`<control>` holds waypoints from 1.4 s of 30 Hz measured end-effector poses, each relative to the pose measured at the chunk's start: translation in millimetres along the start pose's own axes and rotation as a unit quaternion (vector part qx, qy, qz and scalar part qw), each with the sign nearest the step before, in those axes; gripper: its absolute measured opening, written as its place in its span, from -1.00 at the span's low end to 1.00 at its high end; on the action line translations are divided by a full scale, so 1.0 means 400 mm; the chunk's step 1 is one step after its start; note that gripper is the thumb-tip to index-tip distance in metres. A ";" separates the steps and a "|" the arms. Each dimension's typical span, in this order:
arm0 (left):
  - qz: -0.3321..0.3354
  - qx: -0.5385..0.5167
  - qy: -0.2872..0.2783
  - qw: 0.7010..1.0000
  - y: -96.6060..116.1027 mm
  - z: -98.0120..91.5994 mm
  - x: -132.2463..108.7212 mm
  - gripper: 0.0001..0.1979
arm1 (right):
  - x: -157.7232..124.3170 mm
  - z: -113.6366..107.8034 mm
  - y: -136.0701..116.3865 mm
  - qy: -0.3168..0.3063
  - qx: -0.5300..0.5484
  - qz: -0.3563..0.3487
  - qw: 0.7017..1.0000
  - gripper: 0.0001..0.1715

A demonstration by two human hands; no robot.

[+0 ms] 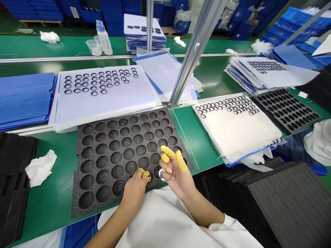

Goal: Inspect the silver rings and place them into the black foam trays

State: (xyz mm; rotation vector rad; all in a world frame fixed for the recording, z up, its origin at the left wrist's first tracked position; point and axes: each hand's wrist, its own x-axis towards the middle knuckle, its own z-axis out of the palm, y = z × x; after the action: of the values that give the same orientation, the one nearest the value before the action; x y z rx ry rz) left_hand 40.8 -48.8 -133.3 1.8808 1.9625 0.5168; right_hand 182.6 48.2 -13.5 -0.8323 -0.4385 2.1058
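Note:
A dark grey foam tray [77, 165] with rows of round pockets lies in front of me. My left hand [136, 187], yellow covers on its fingertips, bends its fingers into a near-edge pocket; a shiny rim shows there, mostly hidden by the fingers. A black ring-shaped part [120, 186] sits in the pocket beside that hand. Above the tray's near right corner is my right hand [181, 177], its covered thumb and forefinger raised and apart. Its lower fingers are curled at a shiny ring [162, 175]; whether the ring is around a finger or pinched is unclear.
Behind the tray, white sheets [124, 100] carry rows of black rings. More ringed sheets [232, 131] lie to the right, beyond a metal post [191, 51]. A crumpled white cloth [41, 168] and stacked black foam [12, 186] are at left. A bottle [104, 39] stands at the back.

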 end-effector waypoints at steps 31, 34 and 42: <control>-0.249 -0.656 -0.079 0.708 0.106 -0.074 0.022 -0.56 | -0.022 -0.076 0.121 -0.005 -0.312 -0.124 0.942 -0.58; -0.265 -0.656 -0.063 0.704 0.085 -0.061 0.020 -0.54 | -0.015 -0.111 0.123 0.013 -0.324 -0.152 0.933 -0.60; -0.303 -0.666 -0.059 0.679 0.091 -0.047 0.041 -0.56 | -0.018 -0.186 0.121 -0.005 -0.326 -0.014 0.945 -0.54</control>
State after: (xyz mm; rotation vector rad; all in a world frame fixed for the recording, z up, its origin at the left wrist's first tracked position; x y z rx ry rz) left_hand 62.1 -31.1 -98.9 0.2910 1.2242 1.1120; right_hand 210.1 14.6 -91.1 -1.1690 -1.1830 1.9448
